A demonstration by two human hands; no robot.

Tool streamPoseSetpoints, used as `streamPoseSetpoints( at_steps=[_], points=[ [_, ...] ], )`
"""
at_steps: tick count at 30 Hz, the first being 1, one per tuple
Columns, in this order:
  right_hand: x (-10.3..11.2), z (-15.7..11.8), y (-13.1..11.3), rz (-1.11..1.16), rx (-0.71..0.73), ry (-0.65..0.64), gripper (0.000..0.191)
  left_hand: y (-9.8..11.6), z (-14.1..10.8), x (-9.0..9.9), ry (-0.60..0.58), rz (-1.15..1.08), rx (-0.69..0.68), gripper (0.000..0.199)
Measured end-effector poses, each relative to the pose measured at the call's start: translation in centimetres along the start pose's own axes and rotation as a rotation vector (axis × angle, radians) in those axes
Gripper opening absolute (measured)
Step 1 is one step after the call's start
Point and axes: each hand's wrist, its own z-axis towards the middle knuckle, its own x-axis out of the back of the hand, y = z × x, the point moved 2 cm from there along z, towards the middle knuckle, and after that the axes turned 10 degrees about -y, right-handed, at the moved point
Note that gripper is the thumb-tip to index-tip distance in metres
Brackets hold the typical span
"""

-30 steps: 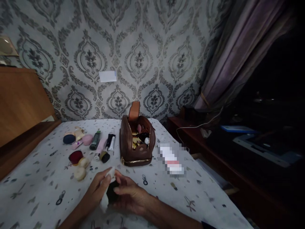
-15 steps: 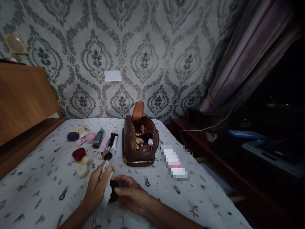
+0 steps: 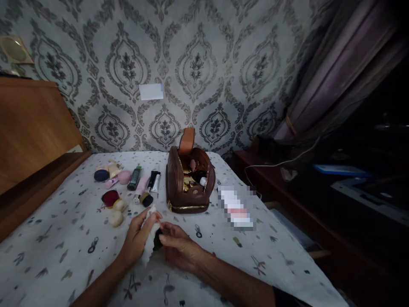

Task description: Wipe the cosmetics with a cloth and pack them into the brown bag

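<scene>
Head view: the left hand grips a white tissue between thumb and fingers, pressing it against a dark object, which the right hand holds from the other side. Both are above a patterned white cloth, just in front of an unzipped brown bag. Left of the bag lie a green bottle, a black tube and a dark red jar.
</scene>
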Motion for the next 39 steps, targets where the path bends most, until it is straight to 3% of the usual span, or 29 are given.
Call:
streamPoseSetpoints(
  at_steps=[4, 8, 11, 15, 18, 21, 23, 25, 28, 30, 33, 39],
  points=[
    [-0.1, -0.2, -0.3, -0.187, 0.058, -0.005, 0.062, 0.4, -0.1, -0.4, 0.138, 0.101, -0.004, 0.040],
    [-0.3, -0.6, -1.1, -0.312, 0.092, -0.001, 0.061, 1.9, 0.2, -1.0, 0.129, 0.182, -0.053, 0.040],
    [-0.5, -1.1, -2.1, -0.306, 0.078, 0.013, 0.080, 3.0, 0.7, -1.0, 0.121, 0.131, -0.017, 0.042],
    [-1.0, -2.4, -4.0, -0.283, 0.036, -0.100, 0.090, 4.8, 2.3, -0.7, 0.095, 0.092, 0.042, 0.041],
    [-1.1, -4.0, -6.3, -0.315, 0.007, -0.158, 0.077, 7.1, 4.8, -0.6, 0.006, 0.379, -0.166, 0.034],
    [-1.1, -6.0, -10.2, -0.417, 0.048, -0.107, 0.061, 9.1, 8.0, -0.9, -0.189, 0.756, -0.386, 0.039],
    [-1.1, -7.0, -13.7, -0.517, 0.123, -0.021, 0.058, 9.4, 9.9, -1.0, -0.283, 1.014, -0.406, 0.047],
    [-1.3, -7.3, -17.7, -0.631, 0.247, 0.081, 0.055, 9.2, 11.3, -0.9, -0.305, 1.217, -0.376, 0.049],
    [-1.7, -6.2, -23.1, -0.841, 0.436, 0.221, 0.049, 8.4, 12.1, -0.4, -0.270, 1.317, -0.388, 0.044],
    [-1.8, -4.3, -25.4, -1.017, 0.485, 0.245, 0.041, 7.9, 12.1, -0.2, -0.236, 1.308, -0.438, 0.044],
    [-1.3, -0.7, -26.8, -1.304, 0.400, 0.157, 0.033, 7.2, 11.8, 0.1, -0.180, 1.292, -0.509, 0.043],
    [0.8, 5.3, -26.1, -1.803, 0.082, 0.022, 0.032, 6.7, 11.9, 0.1, -0.135, 1.251, -0.536, 0.039]
  ],
)
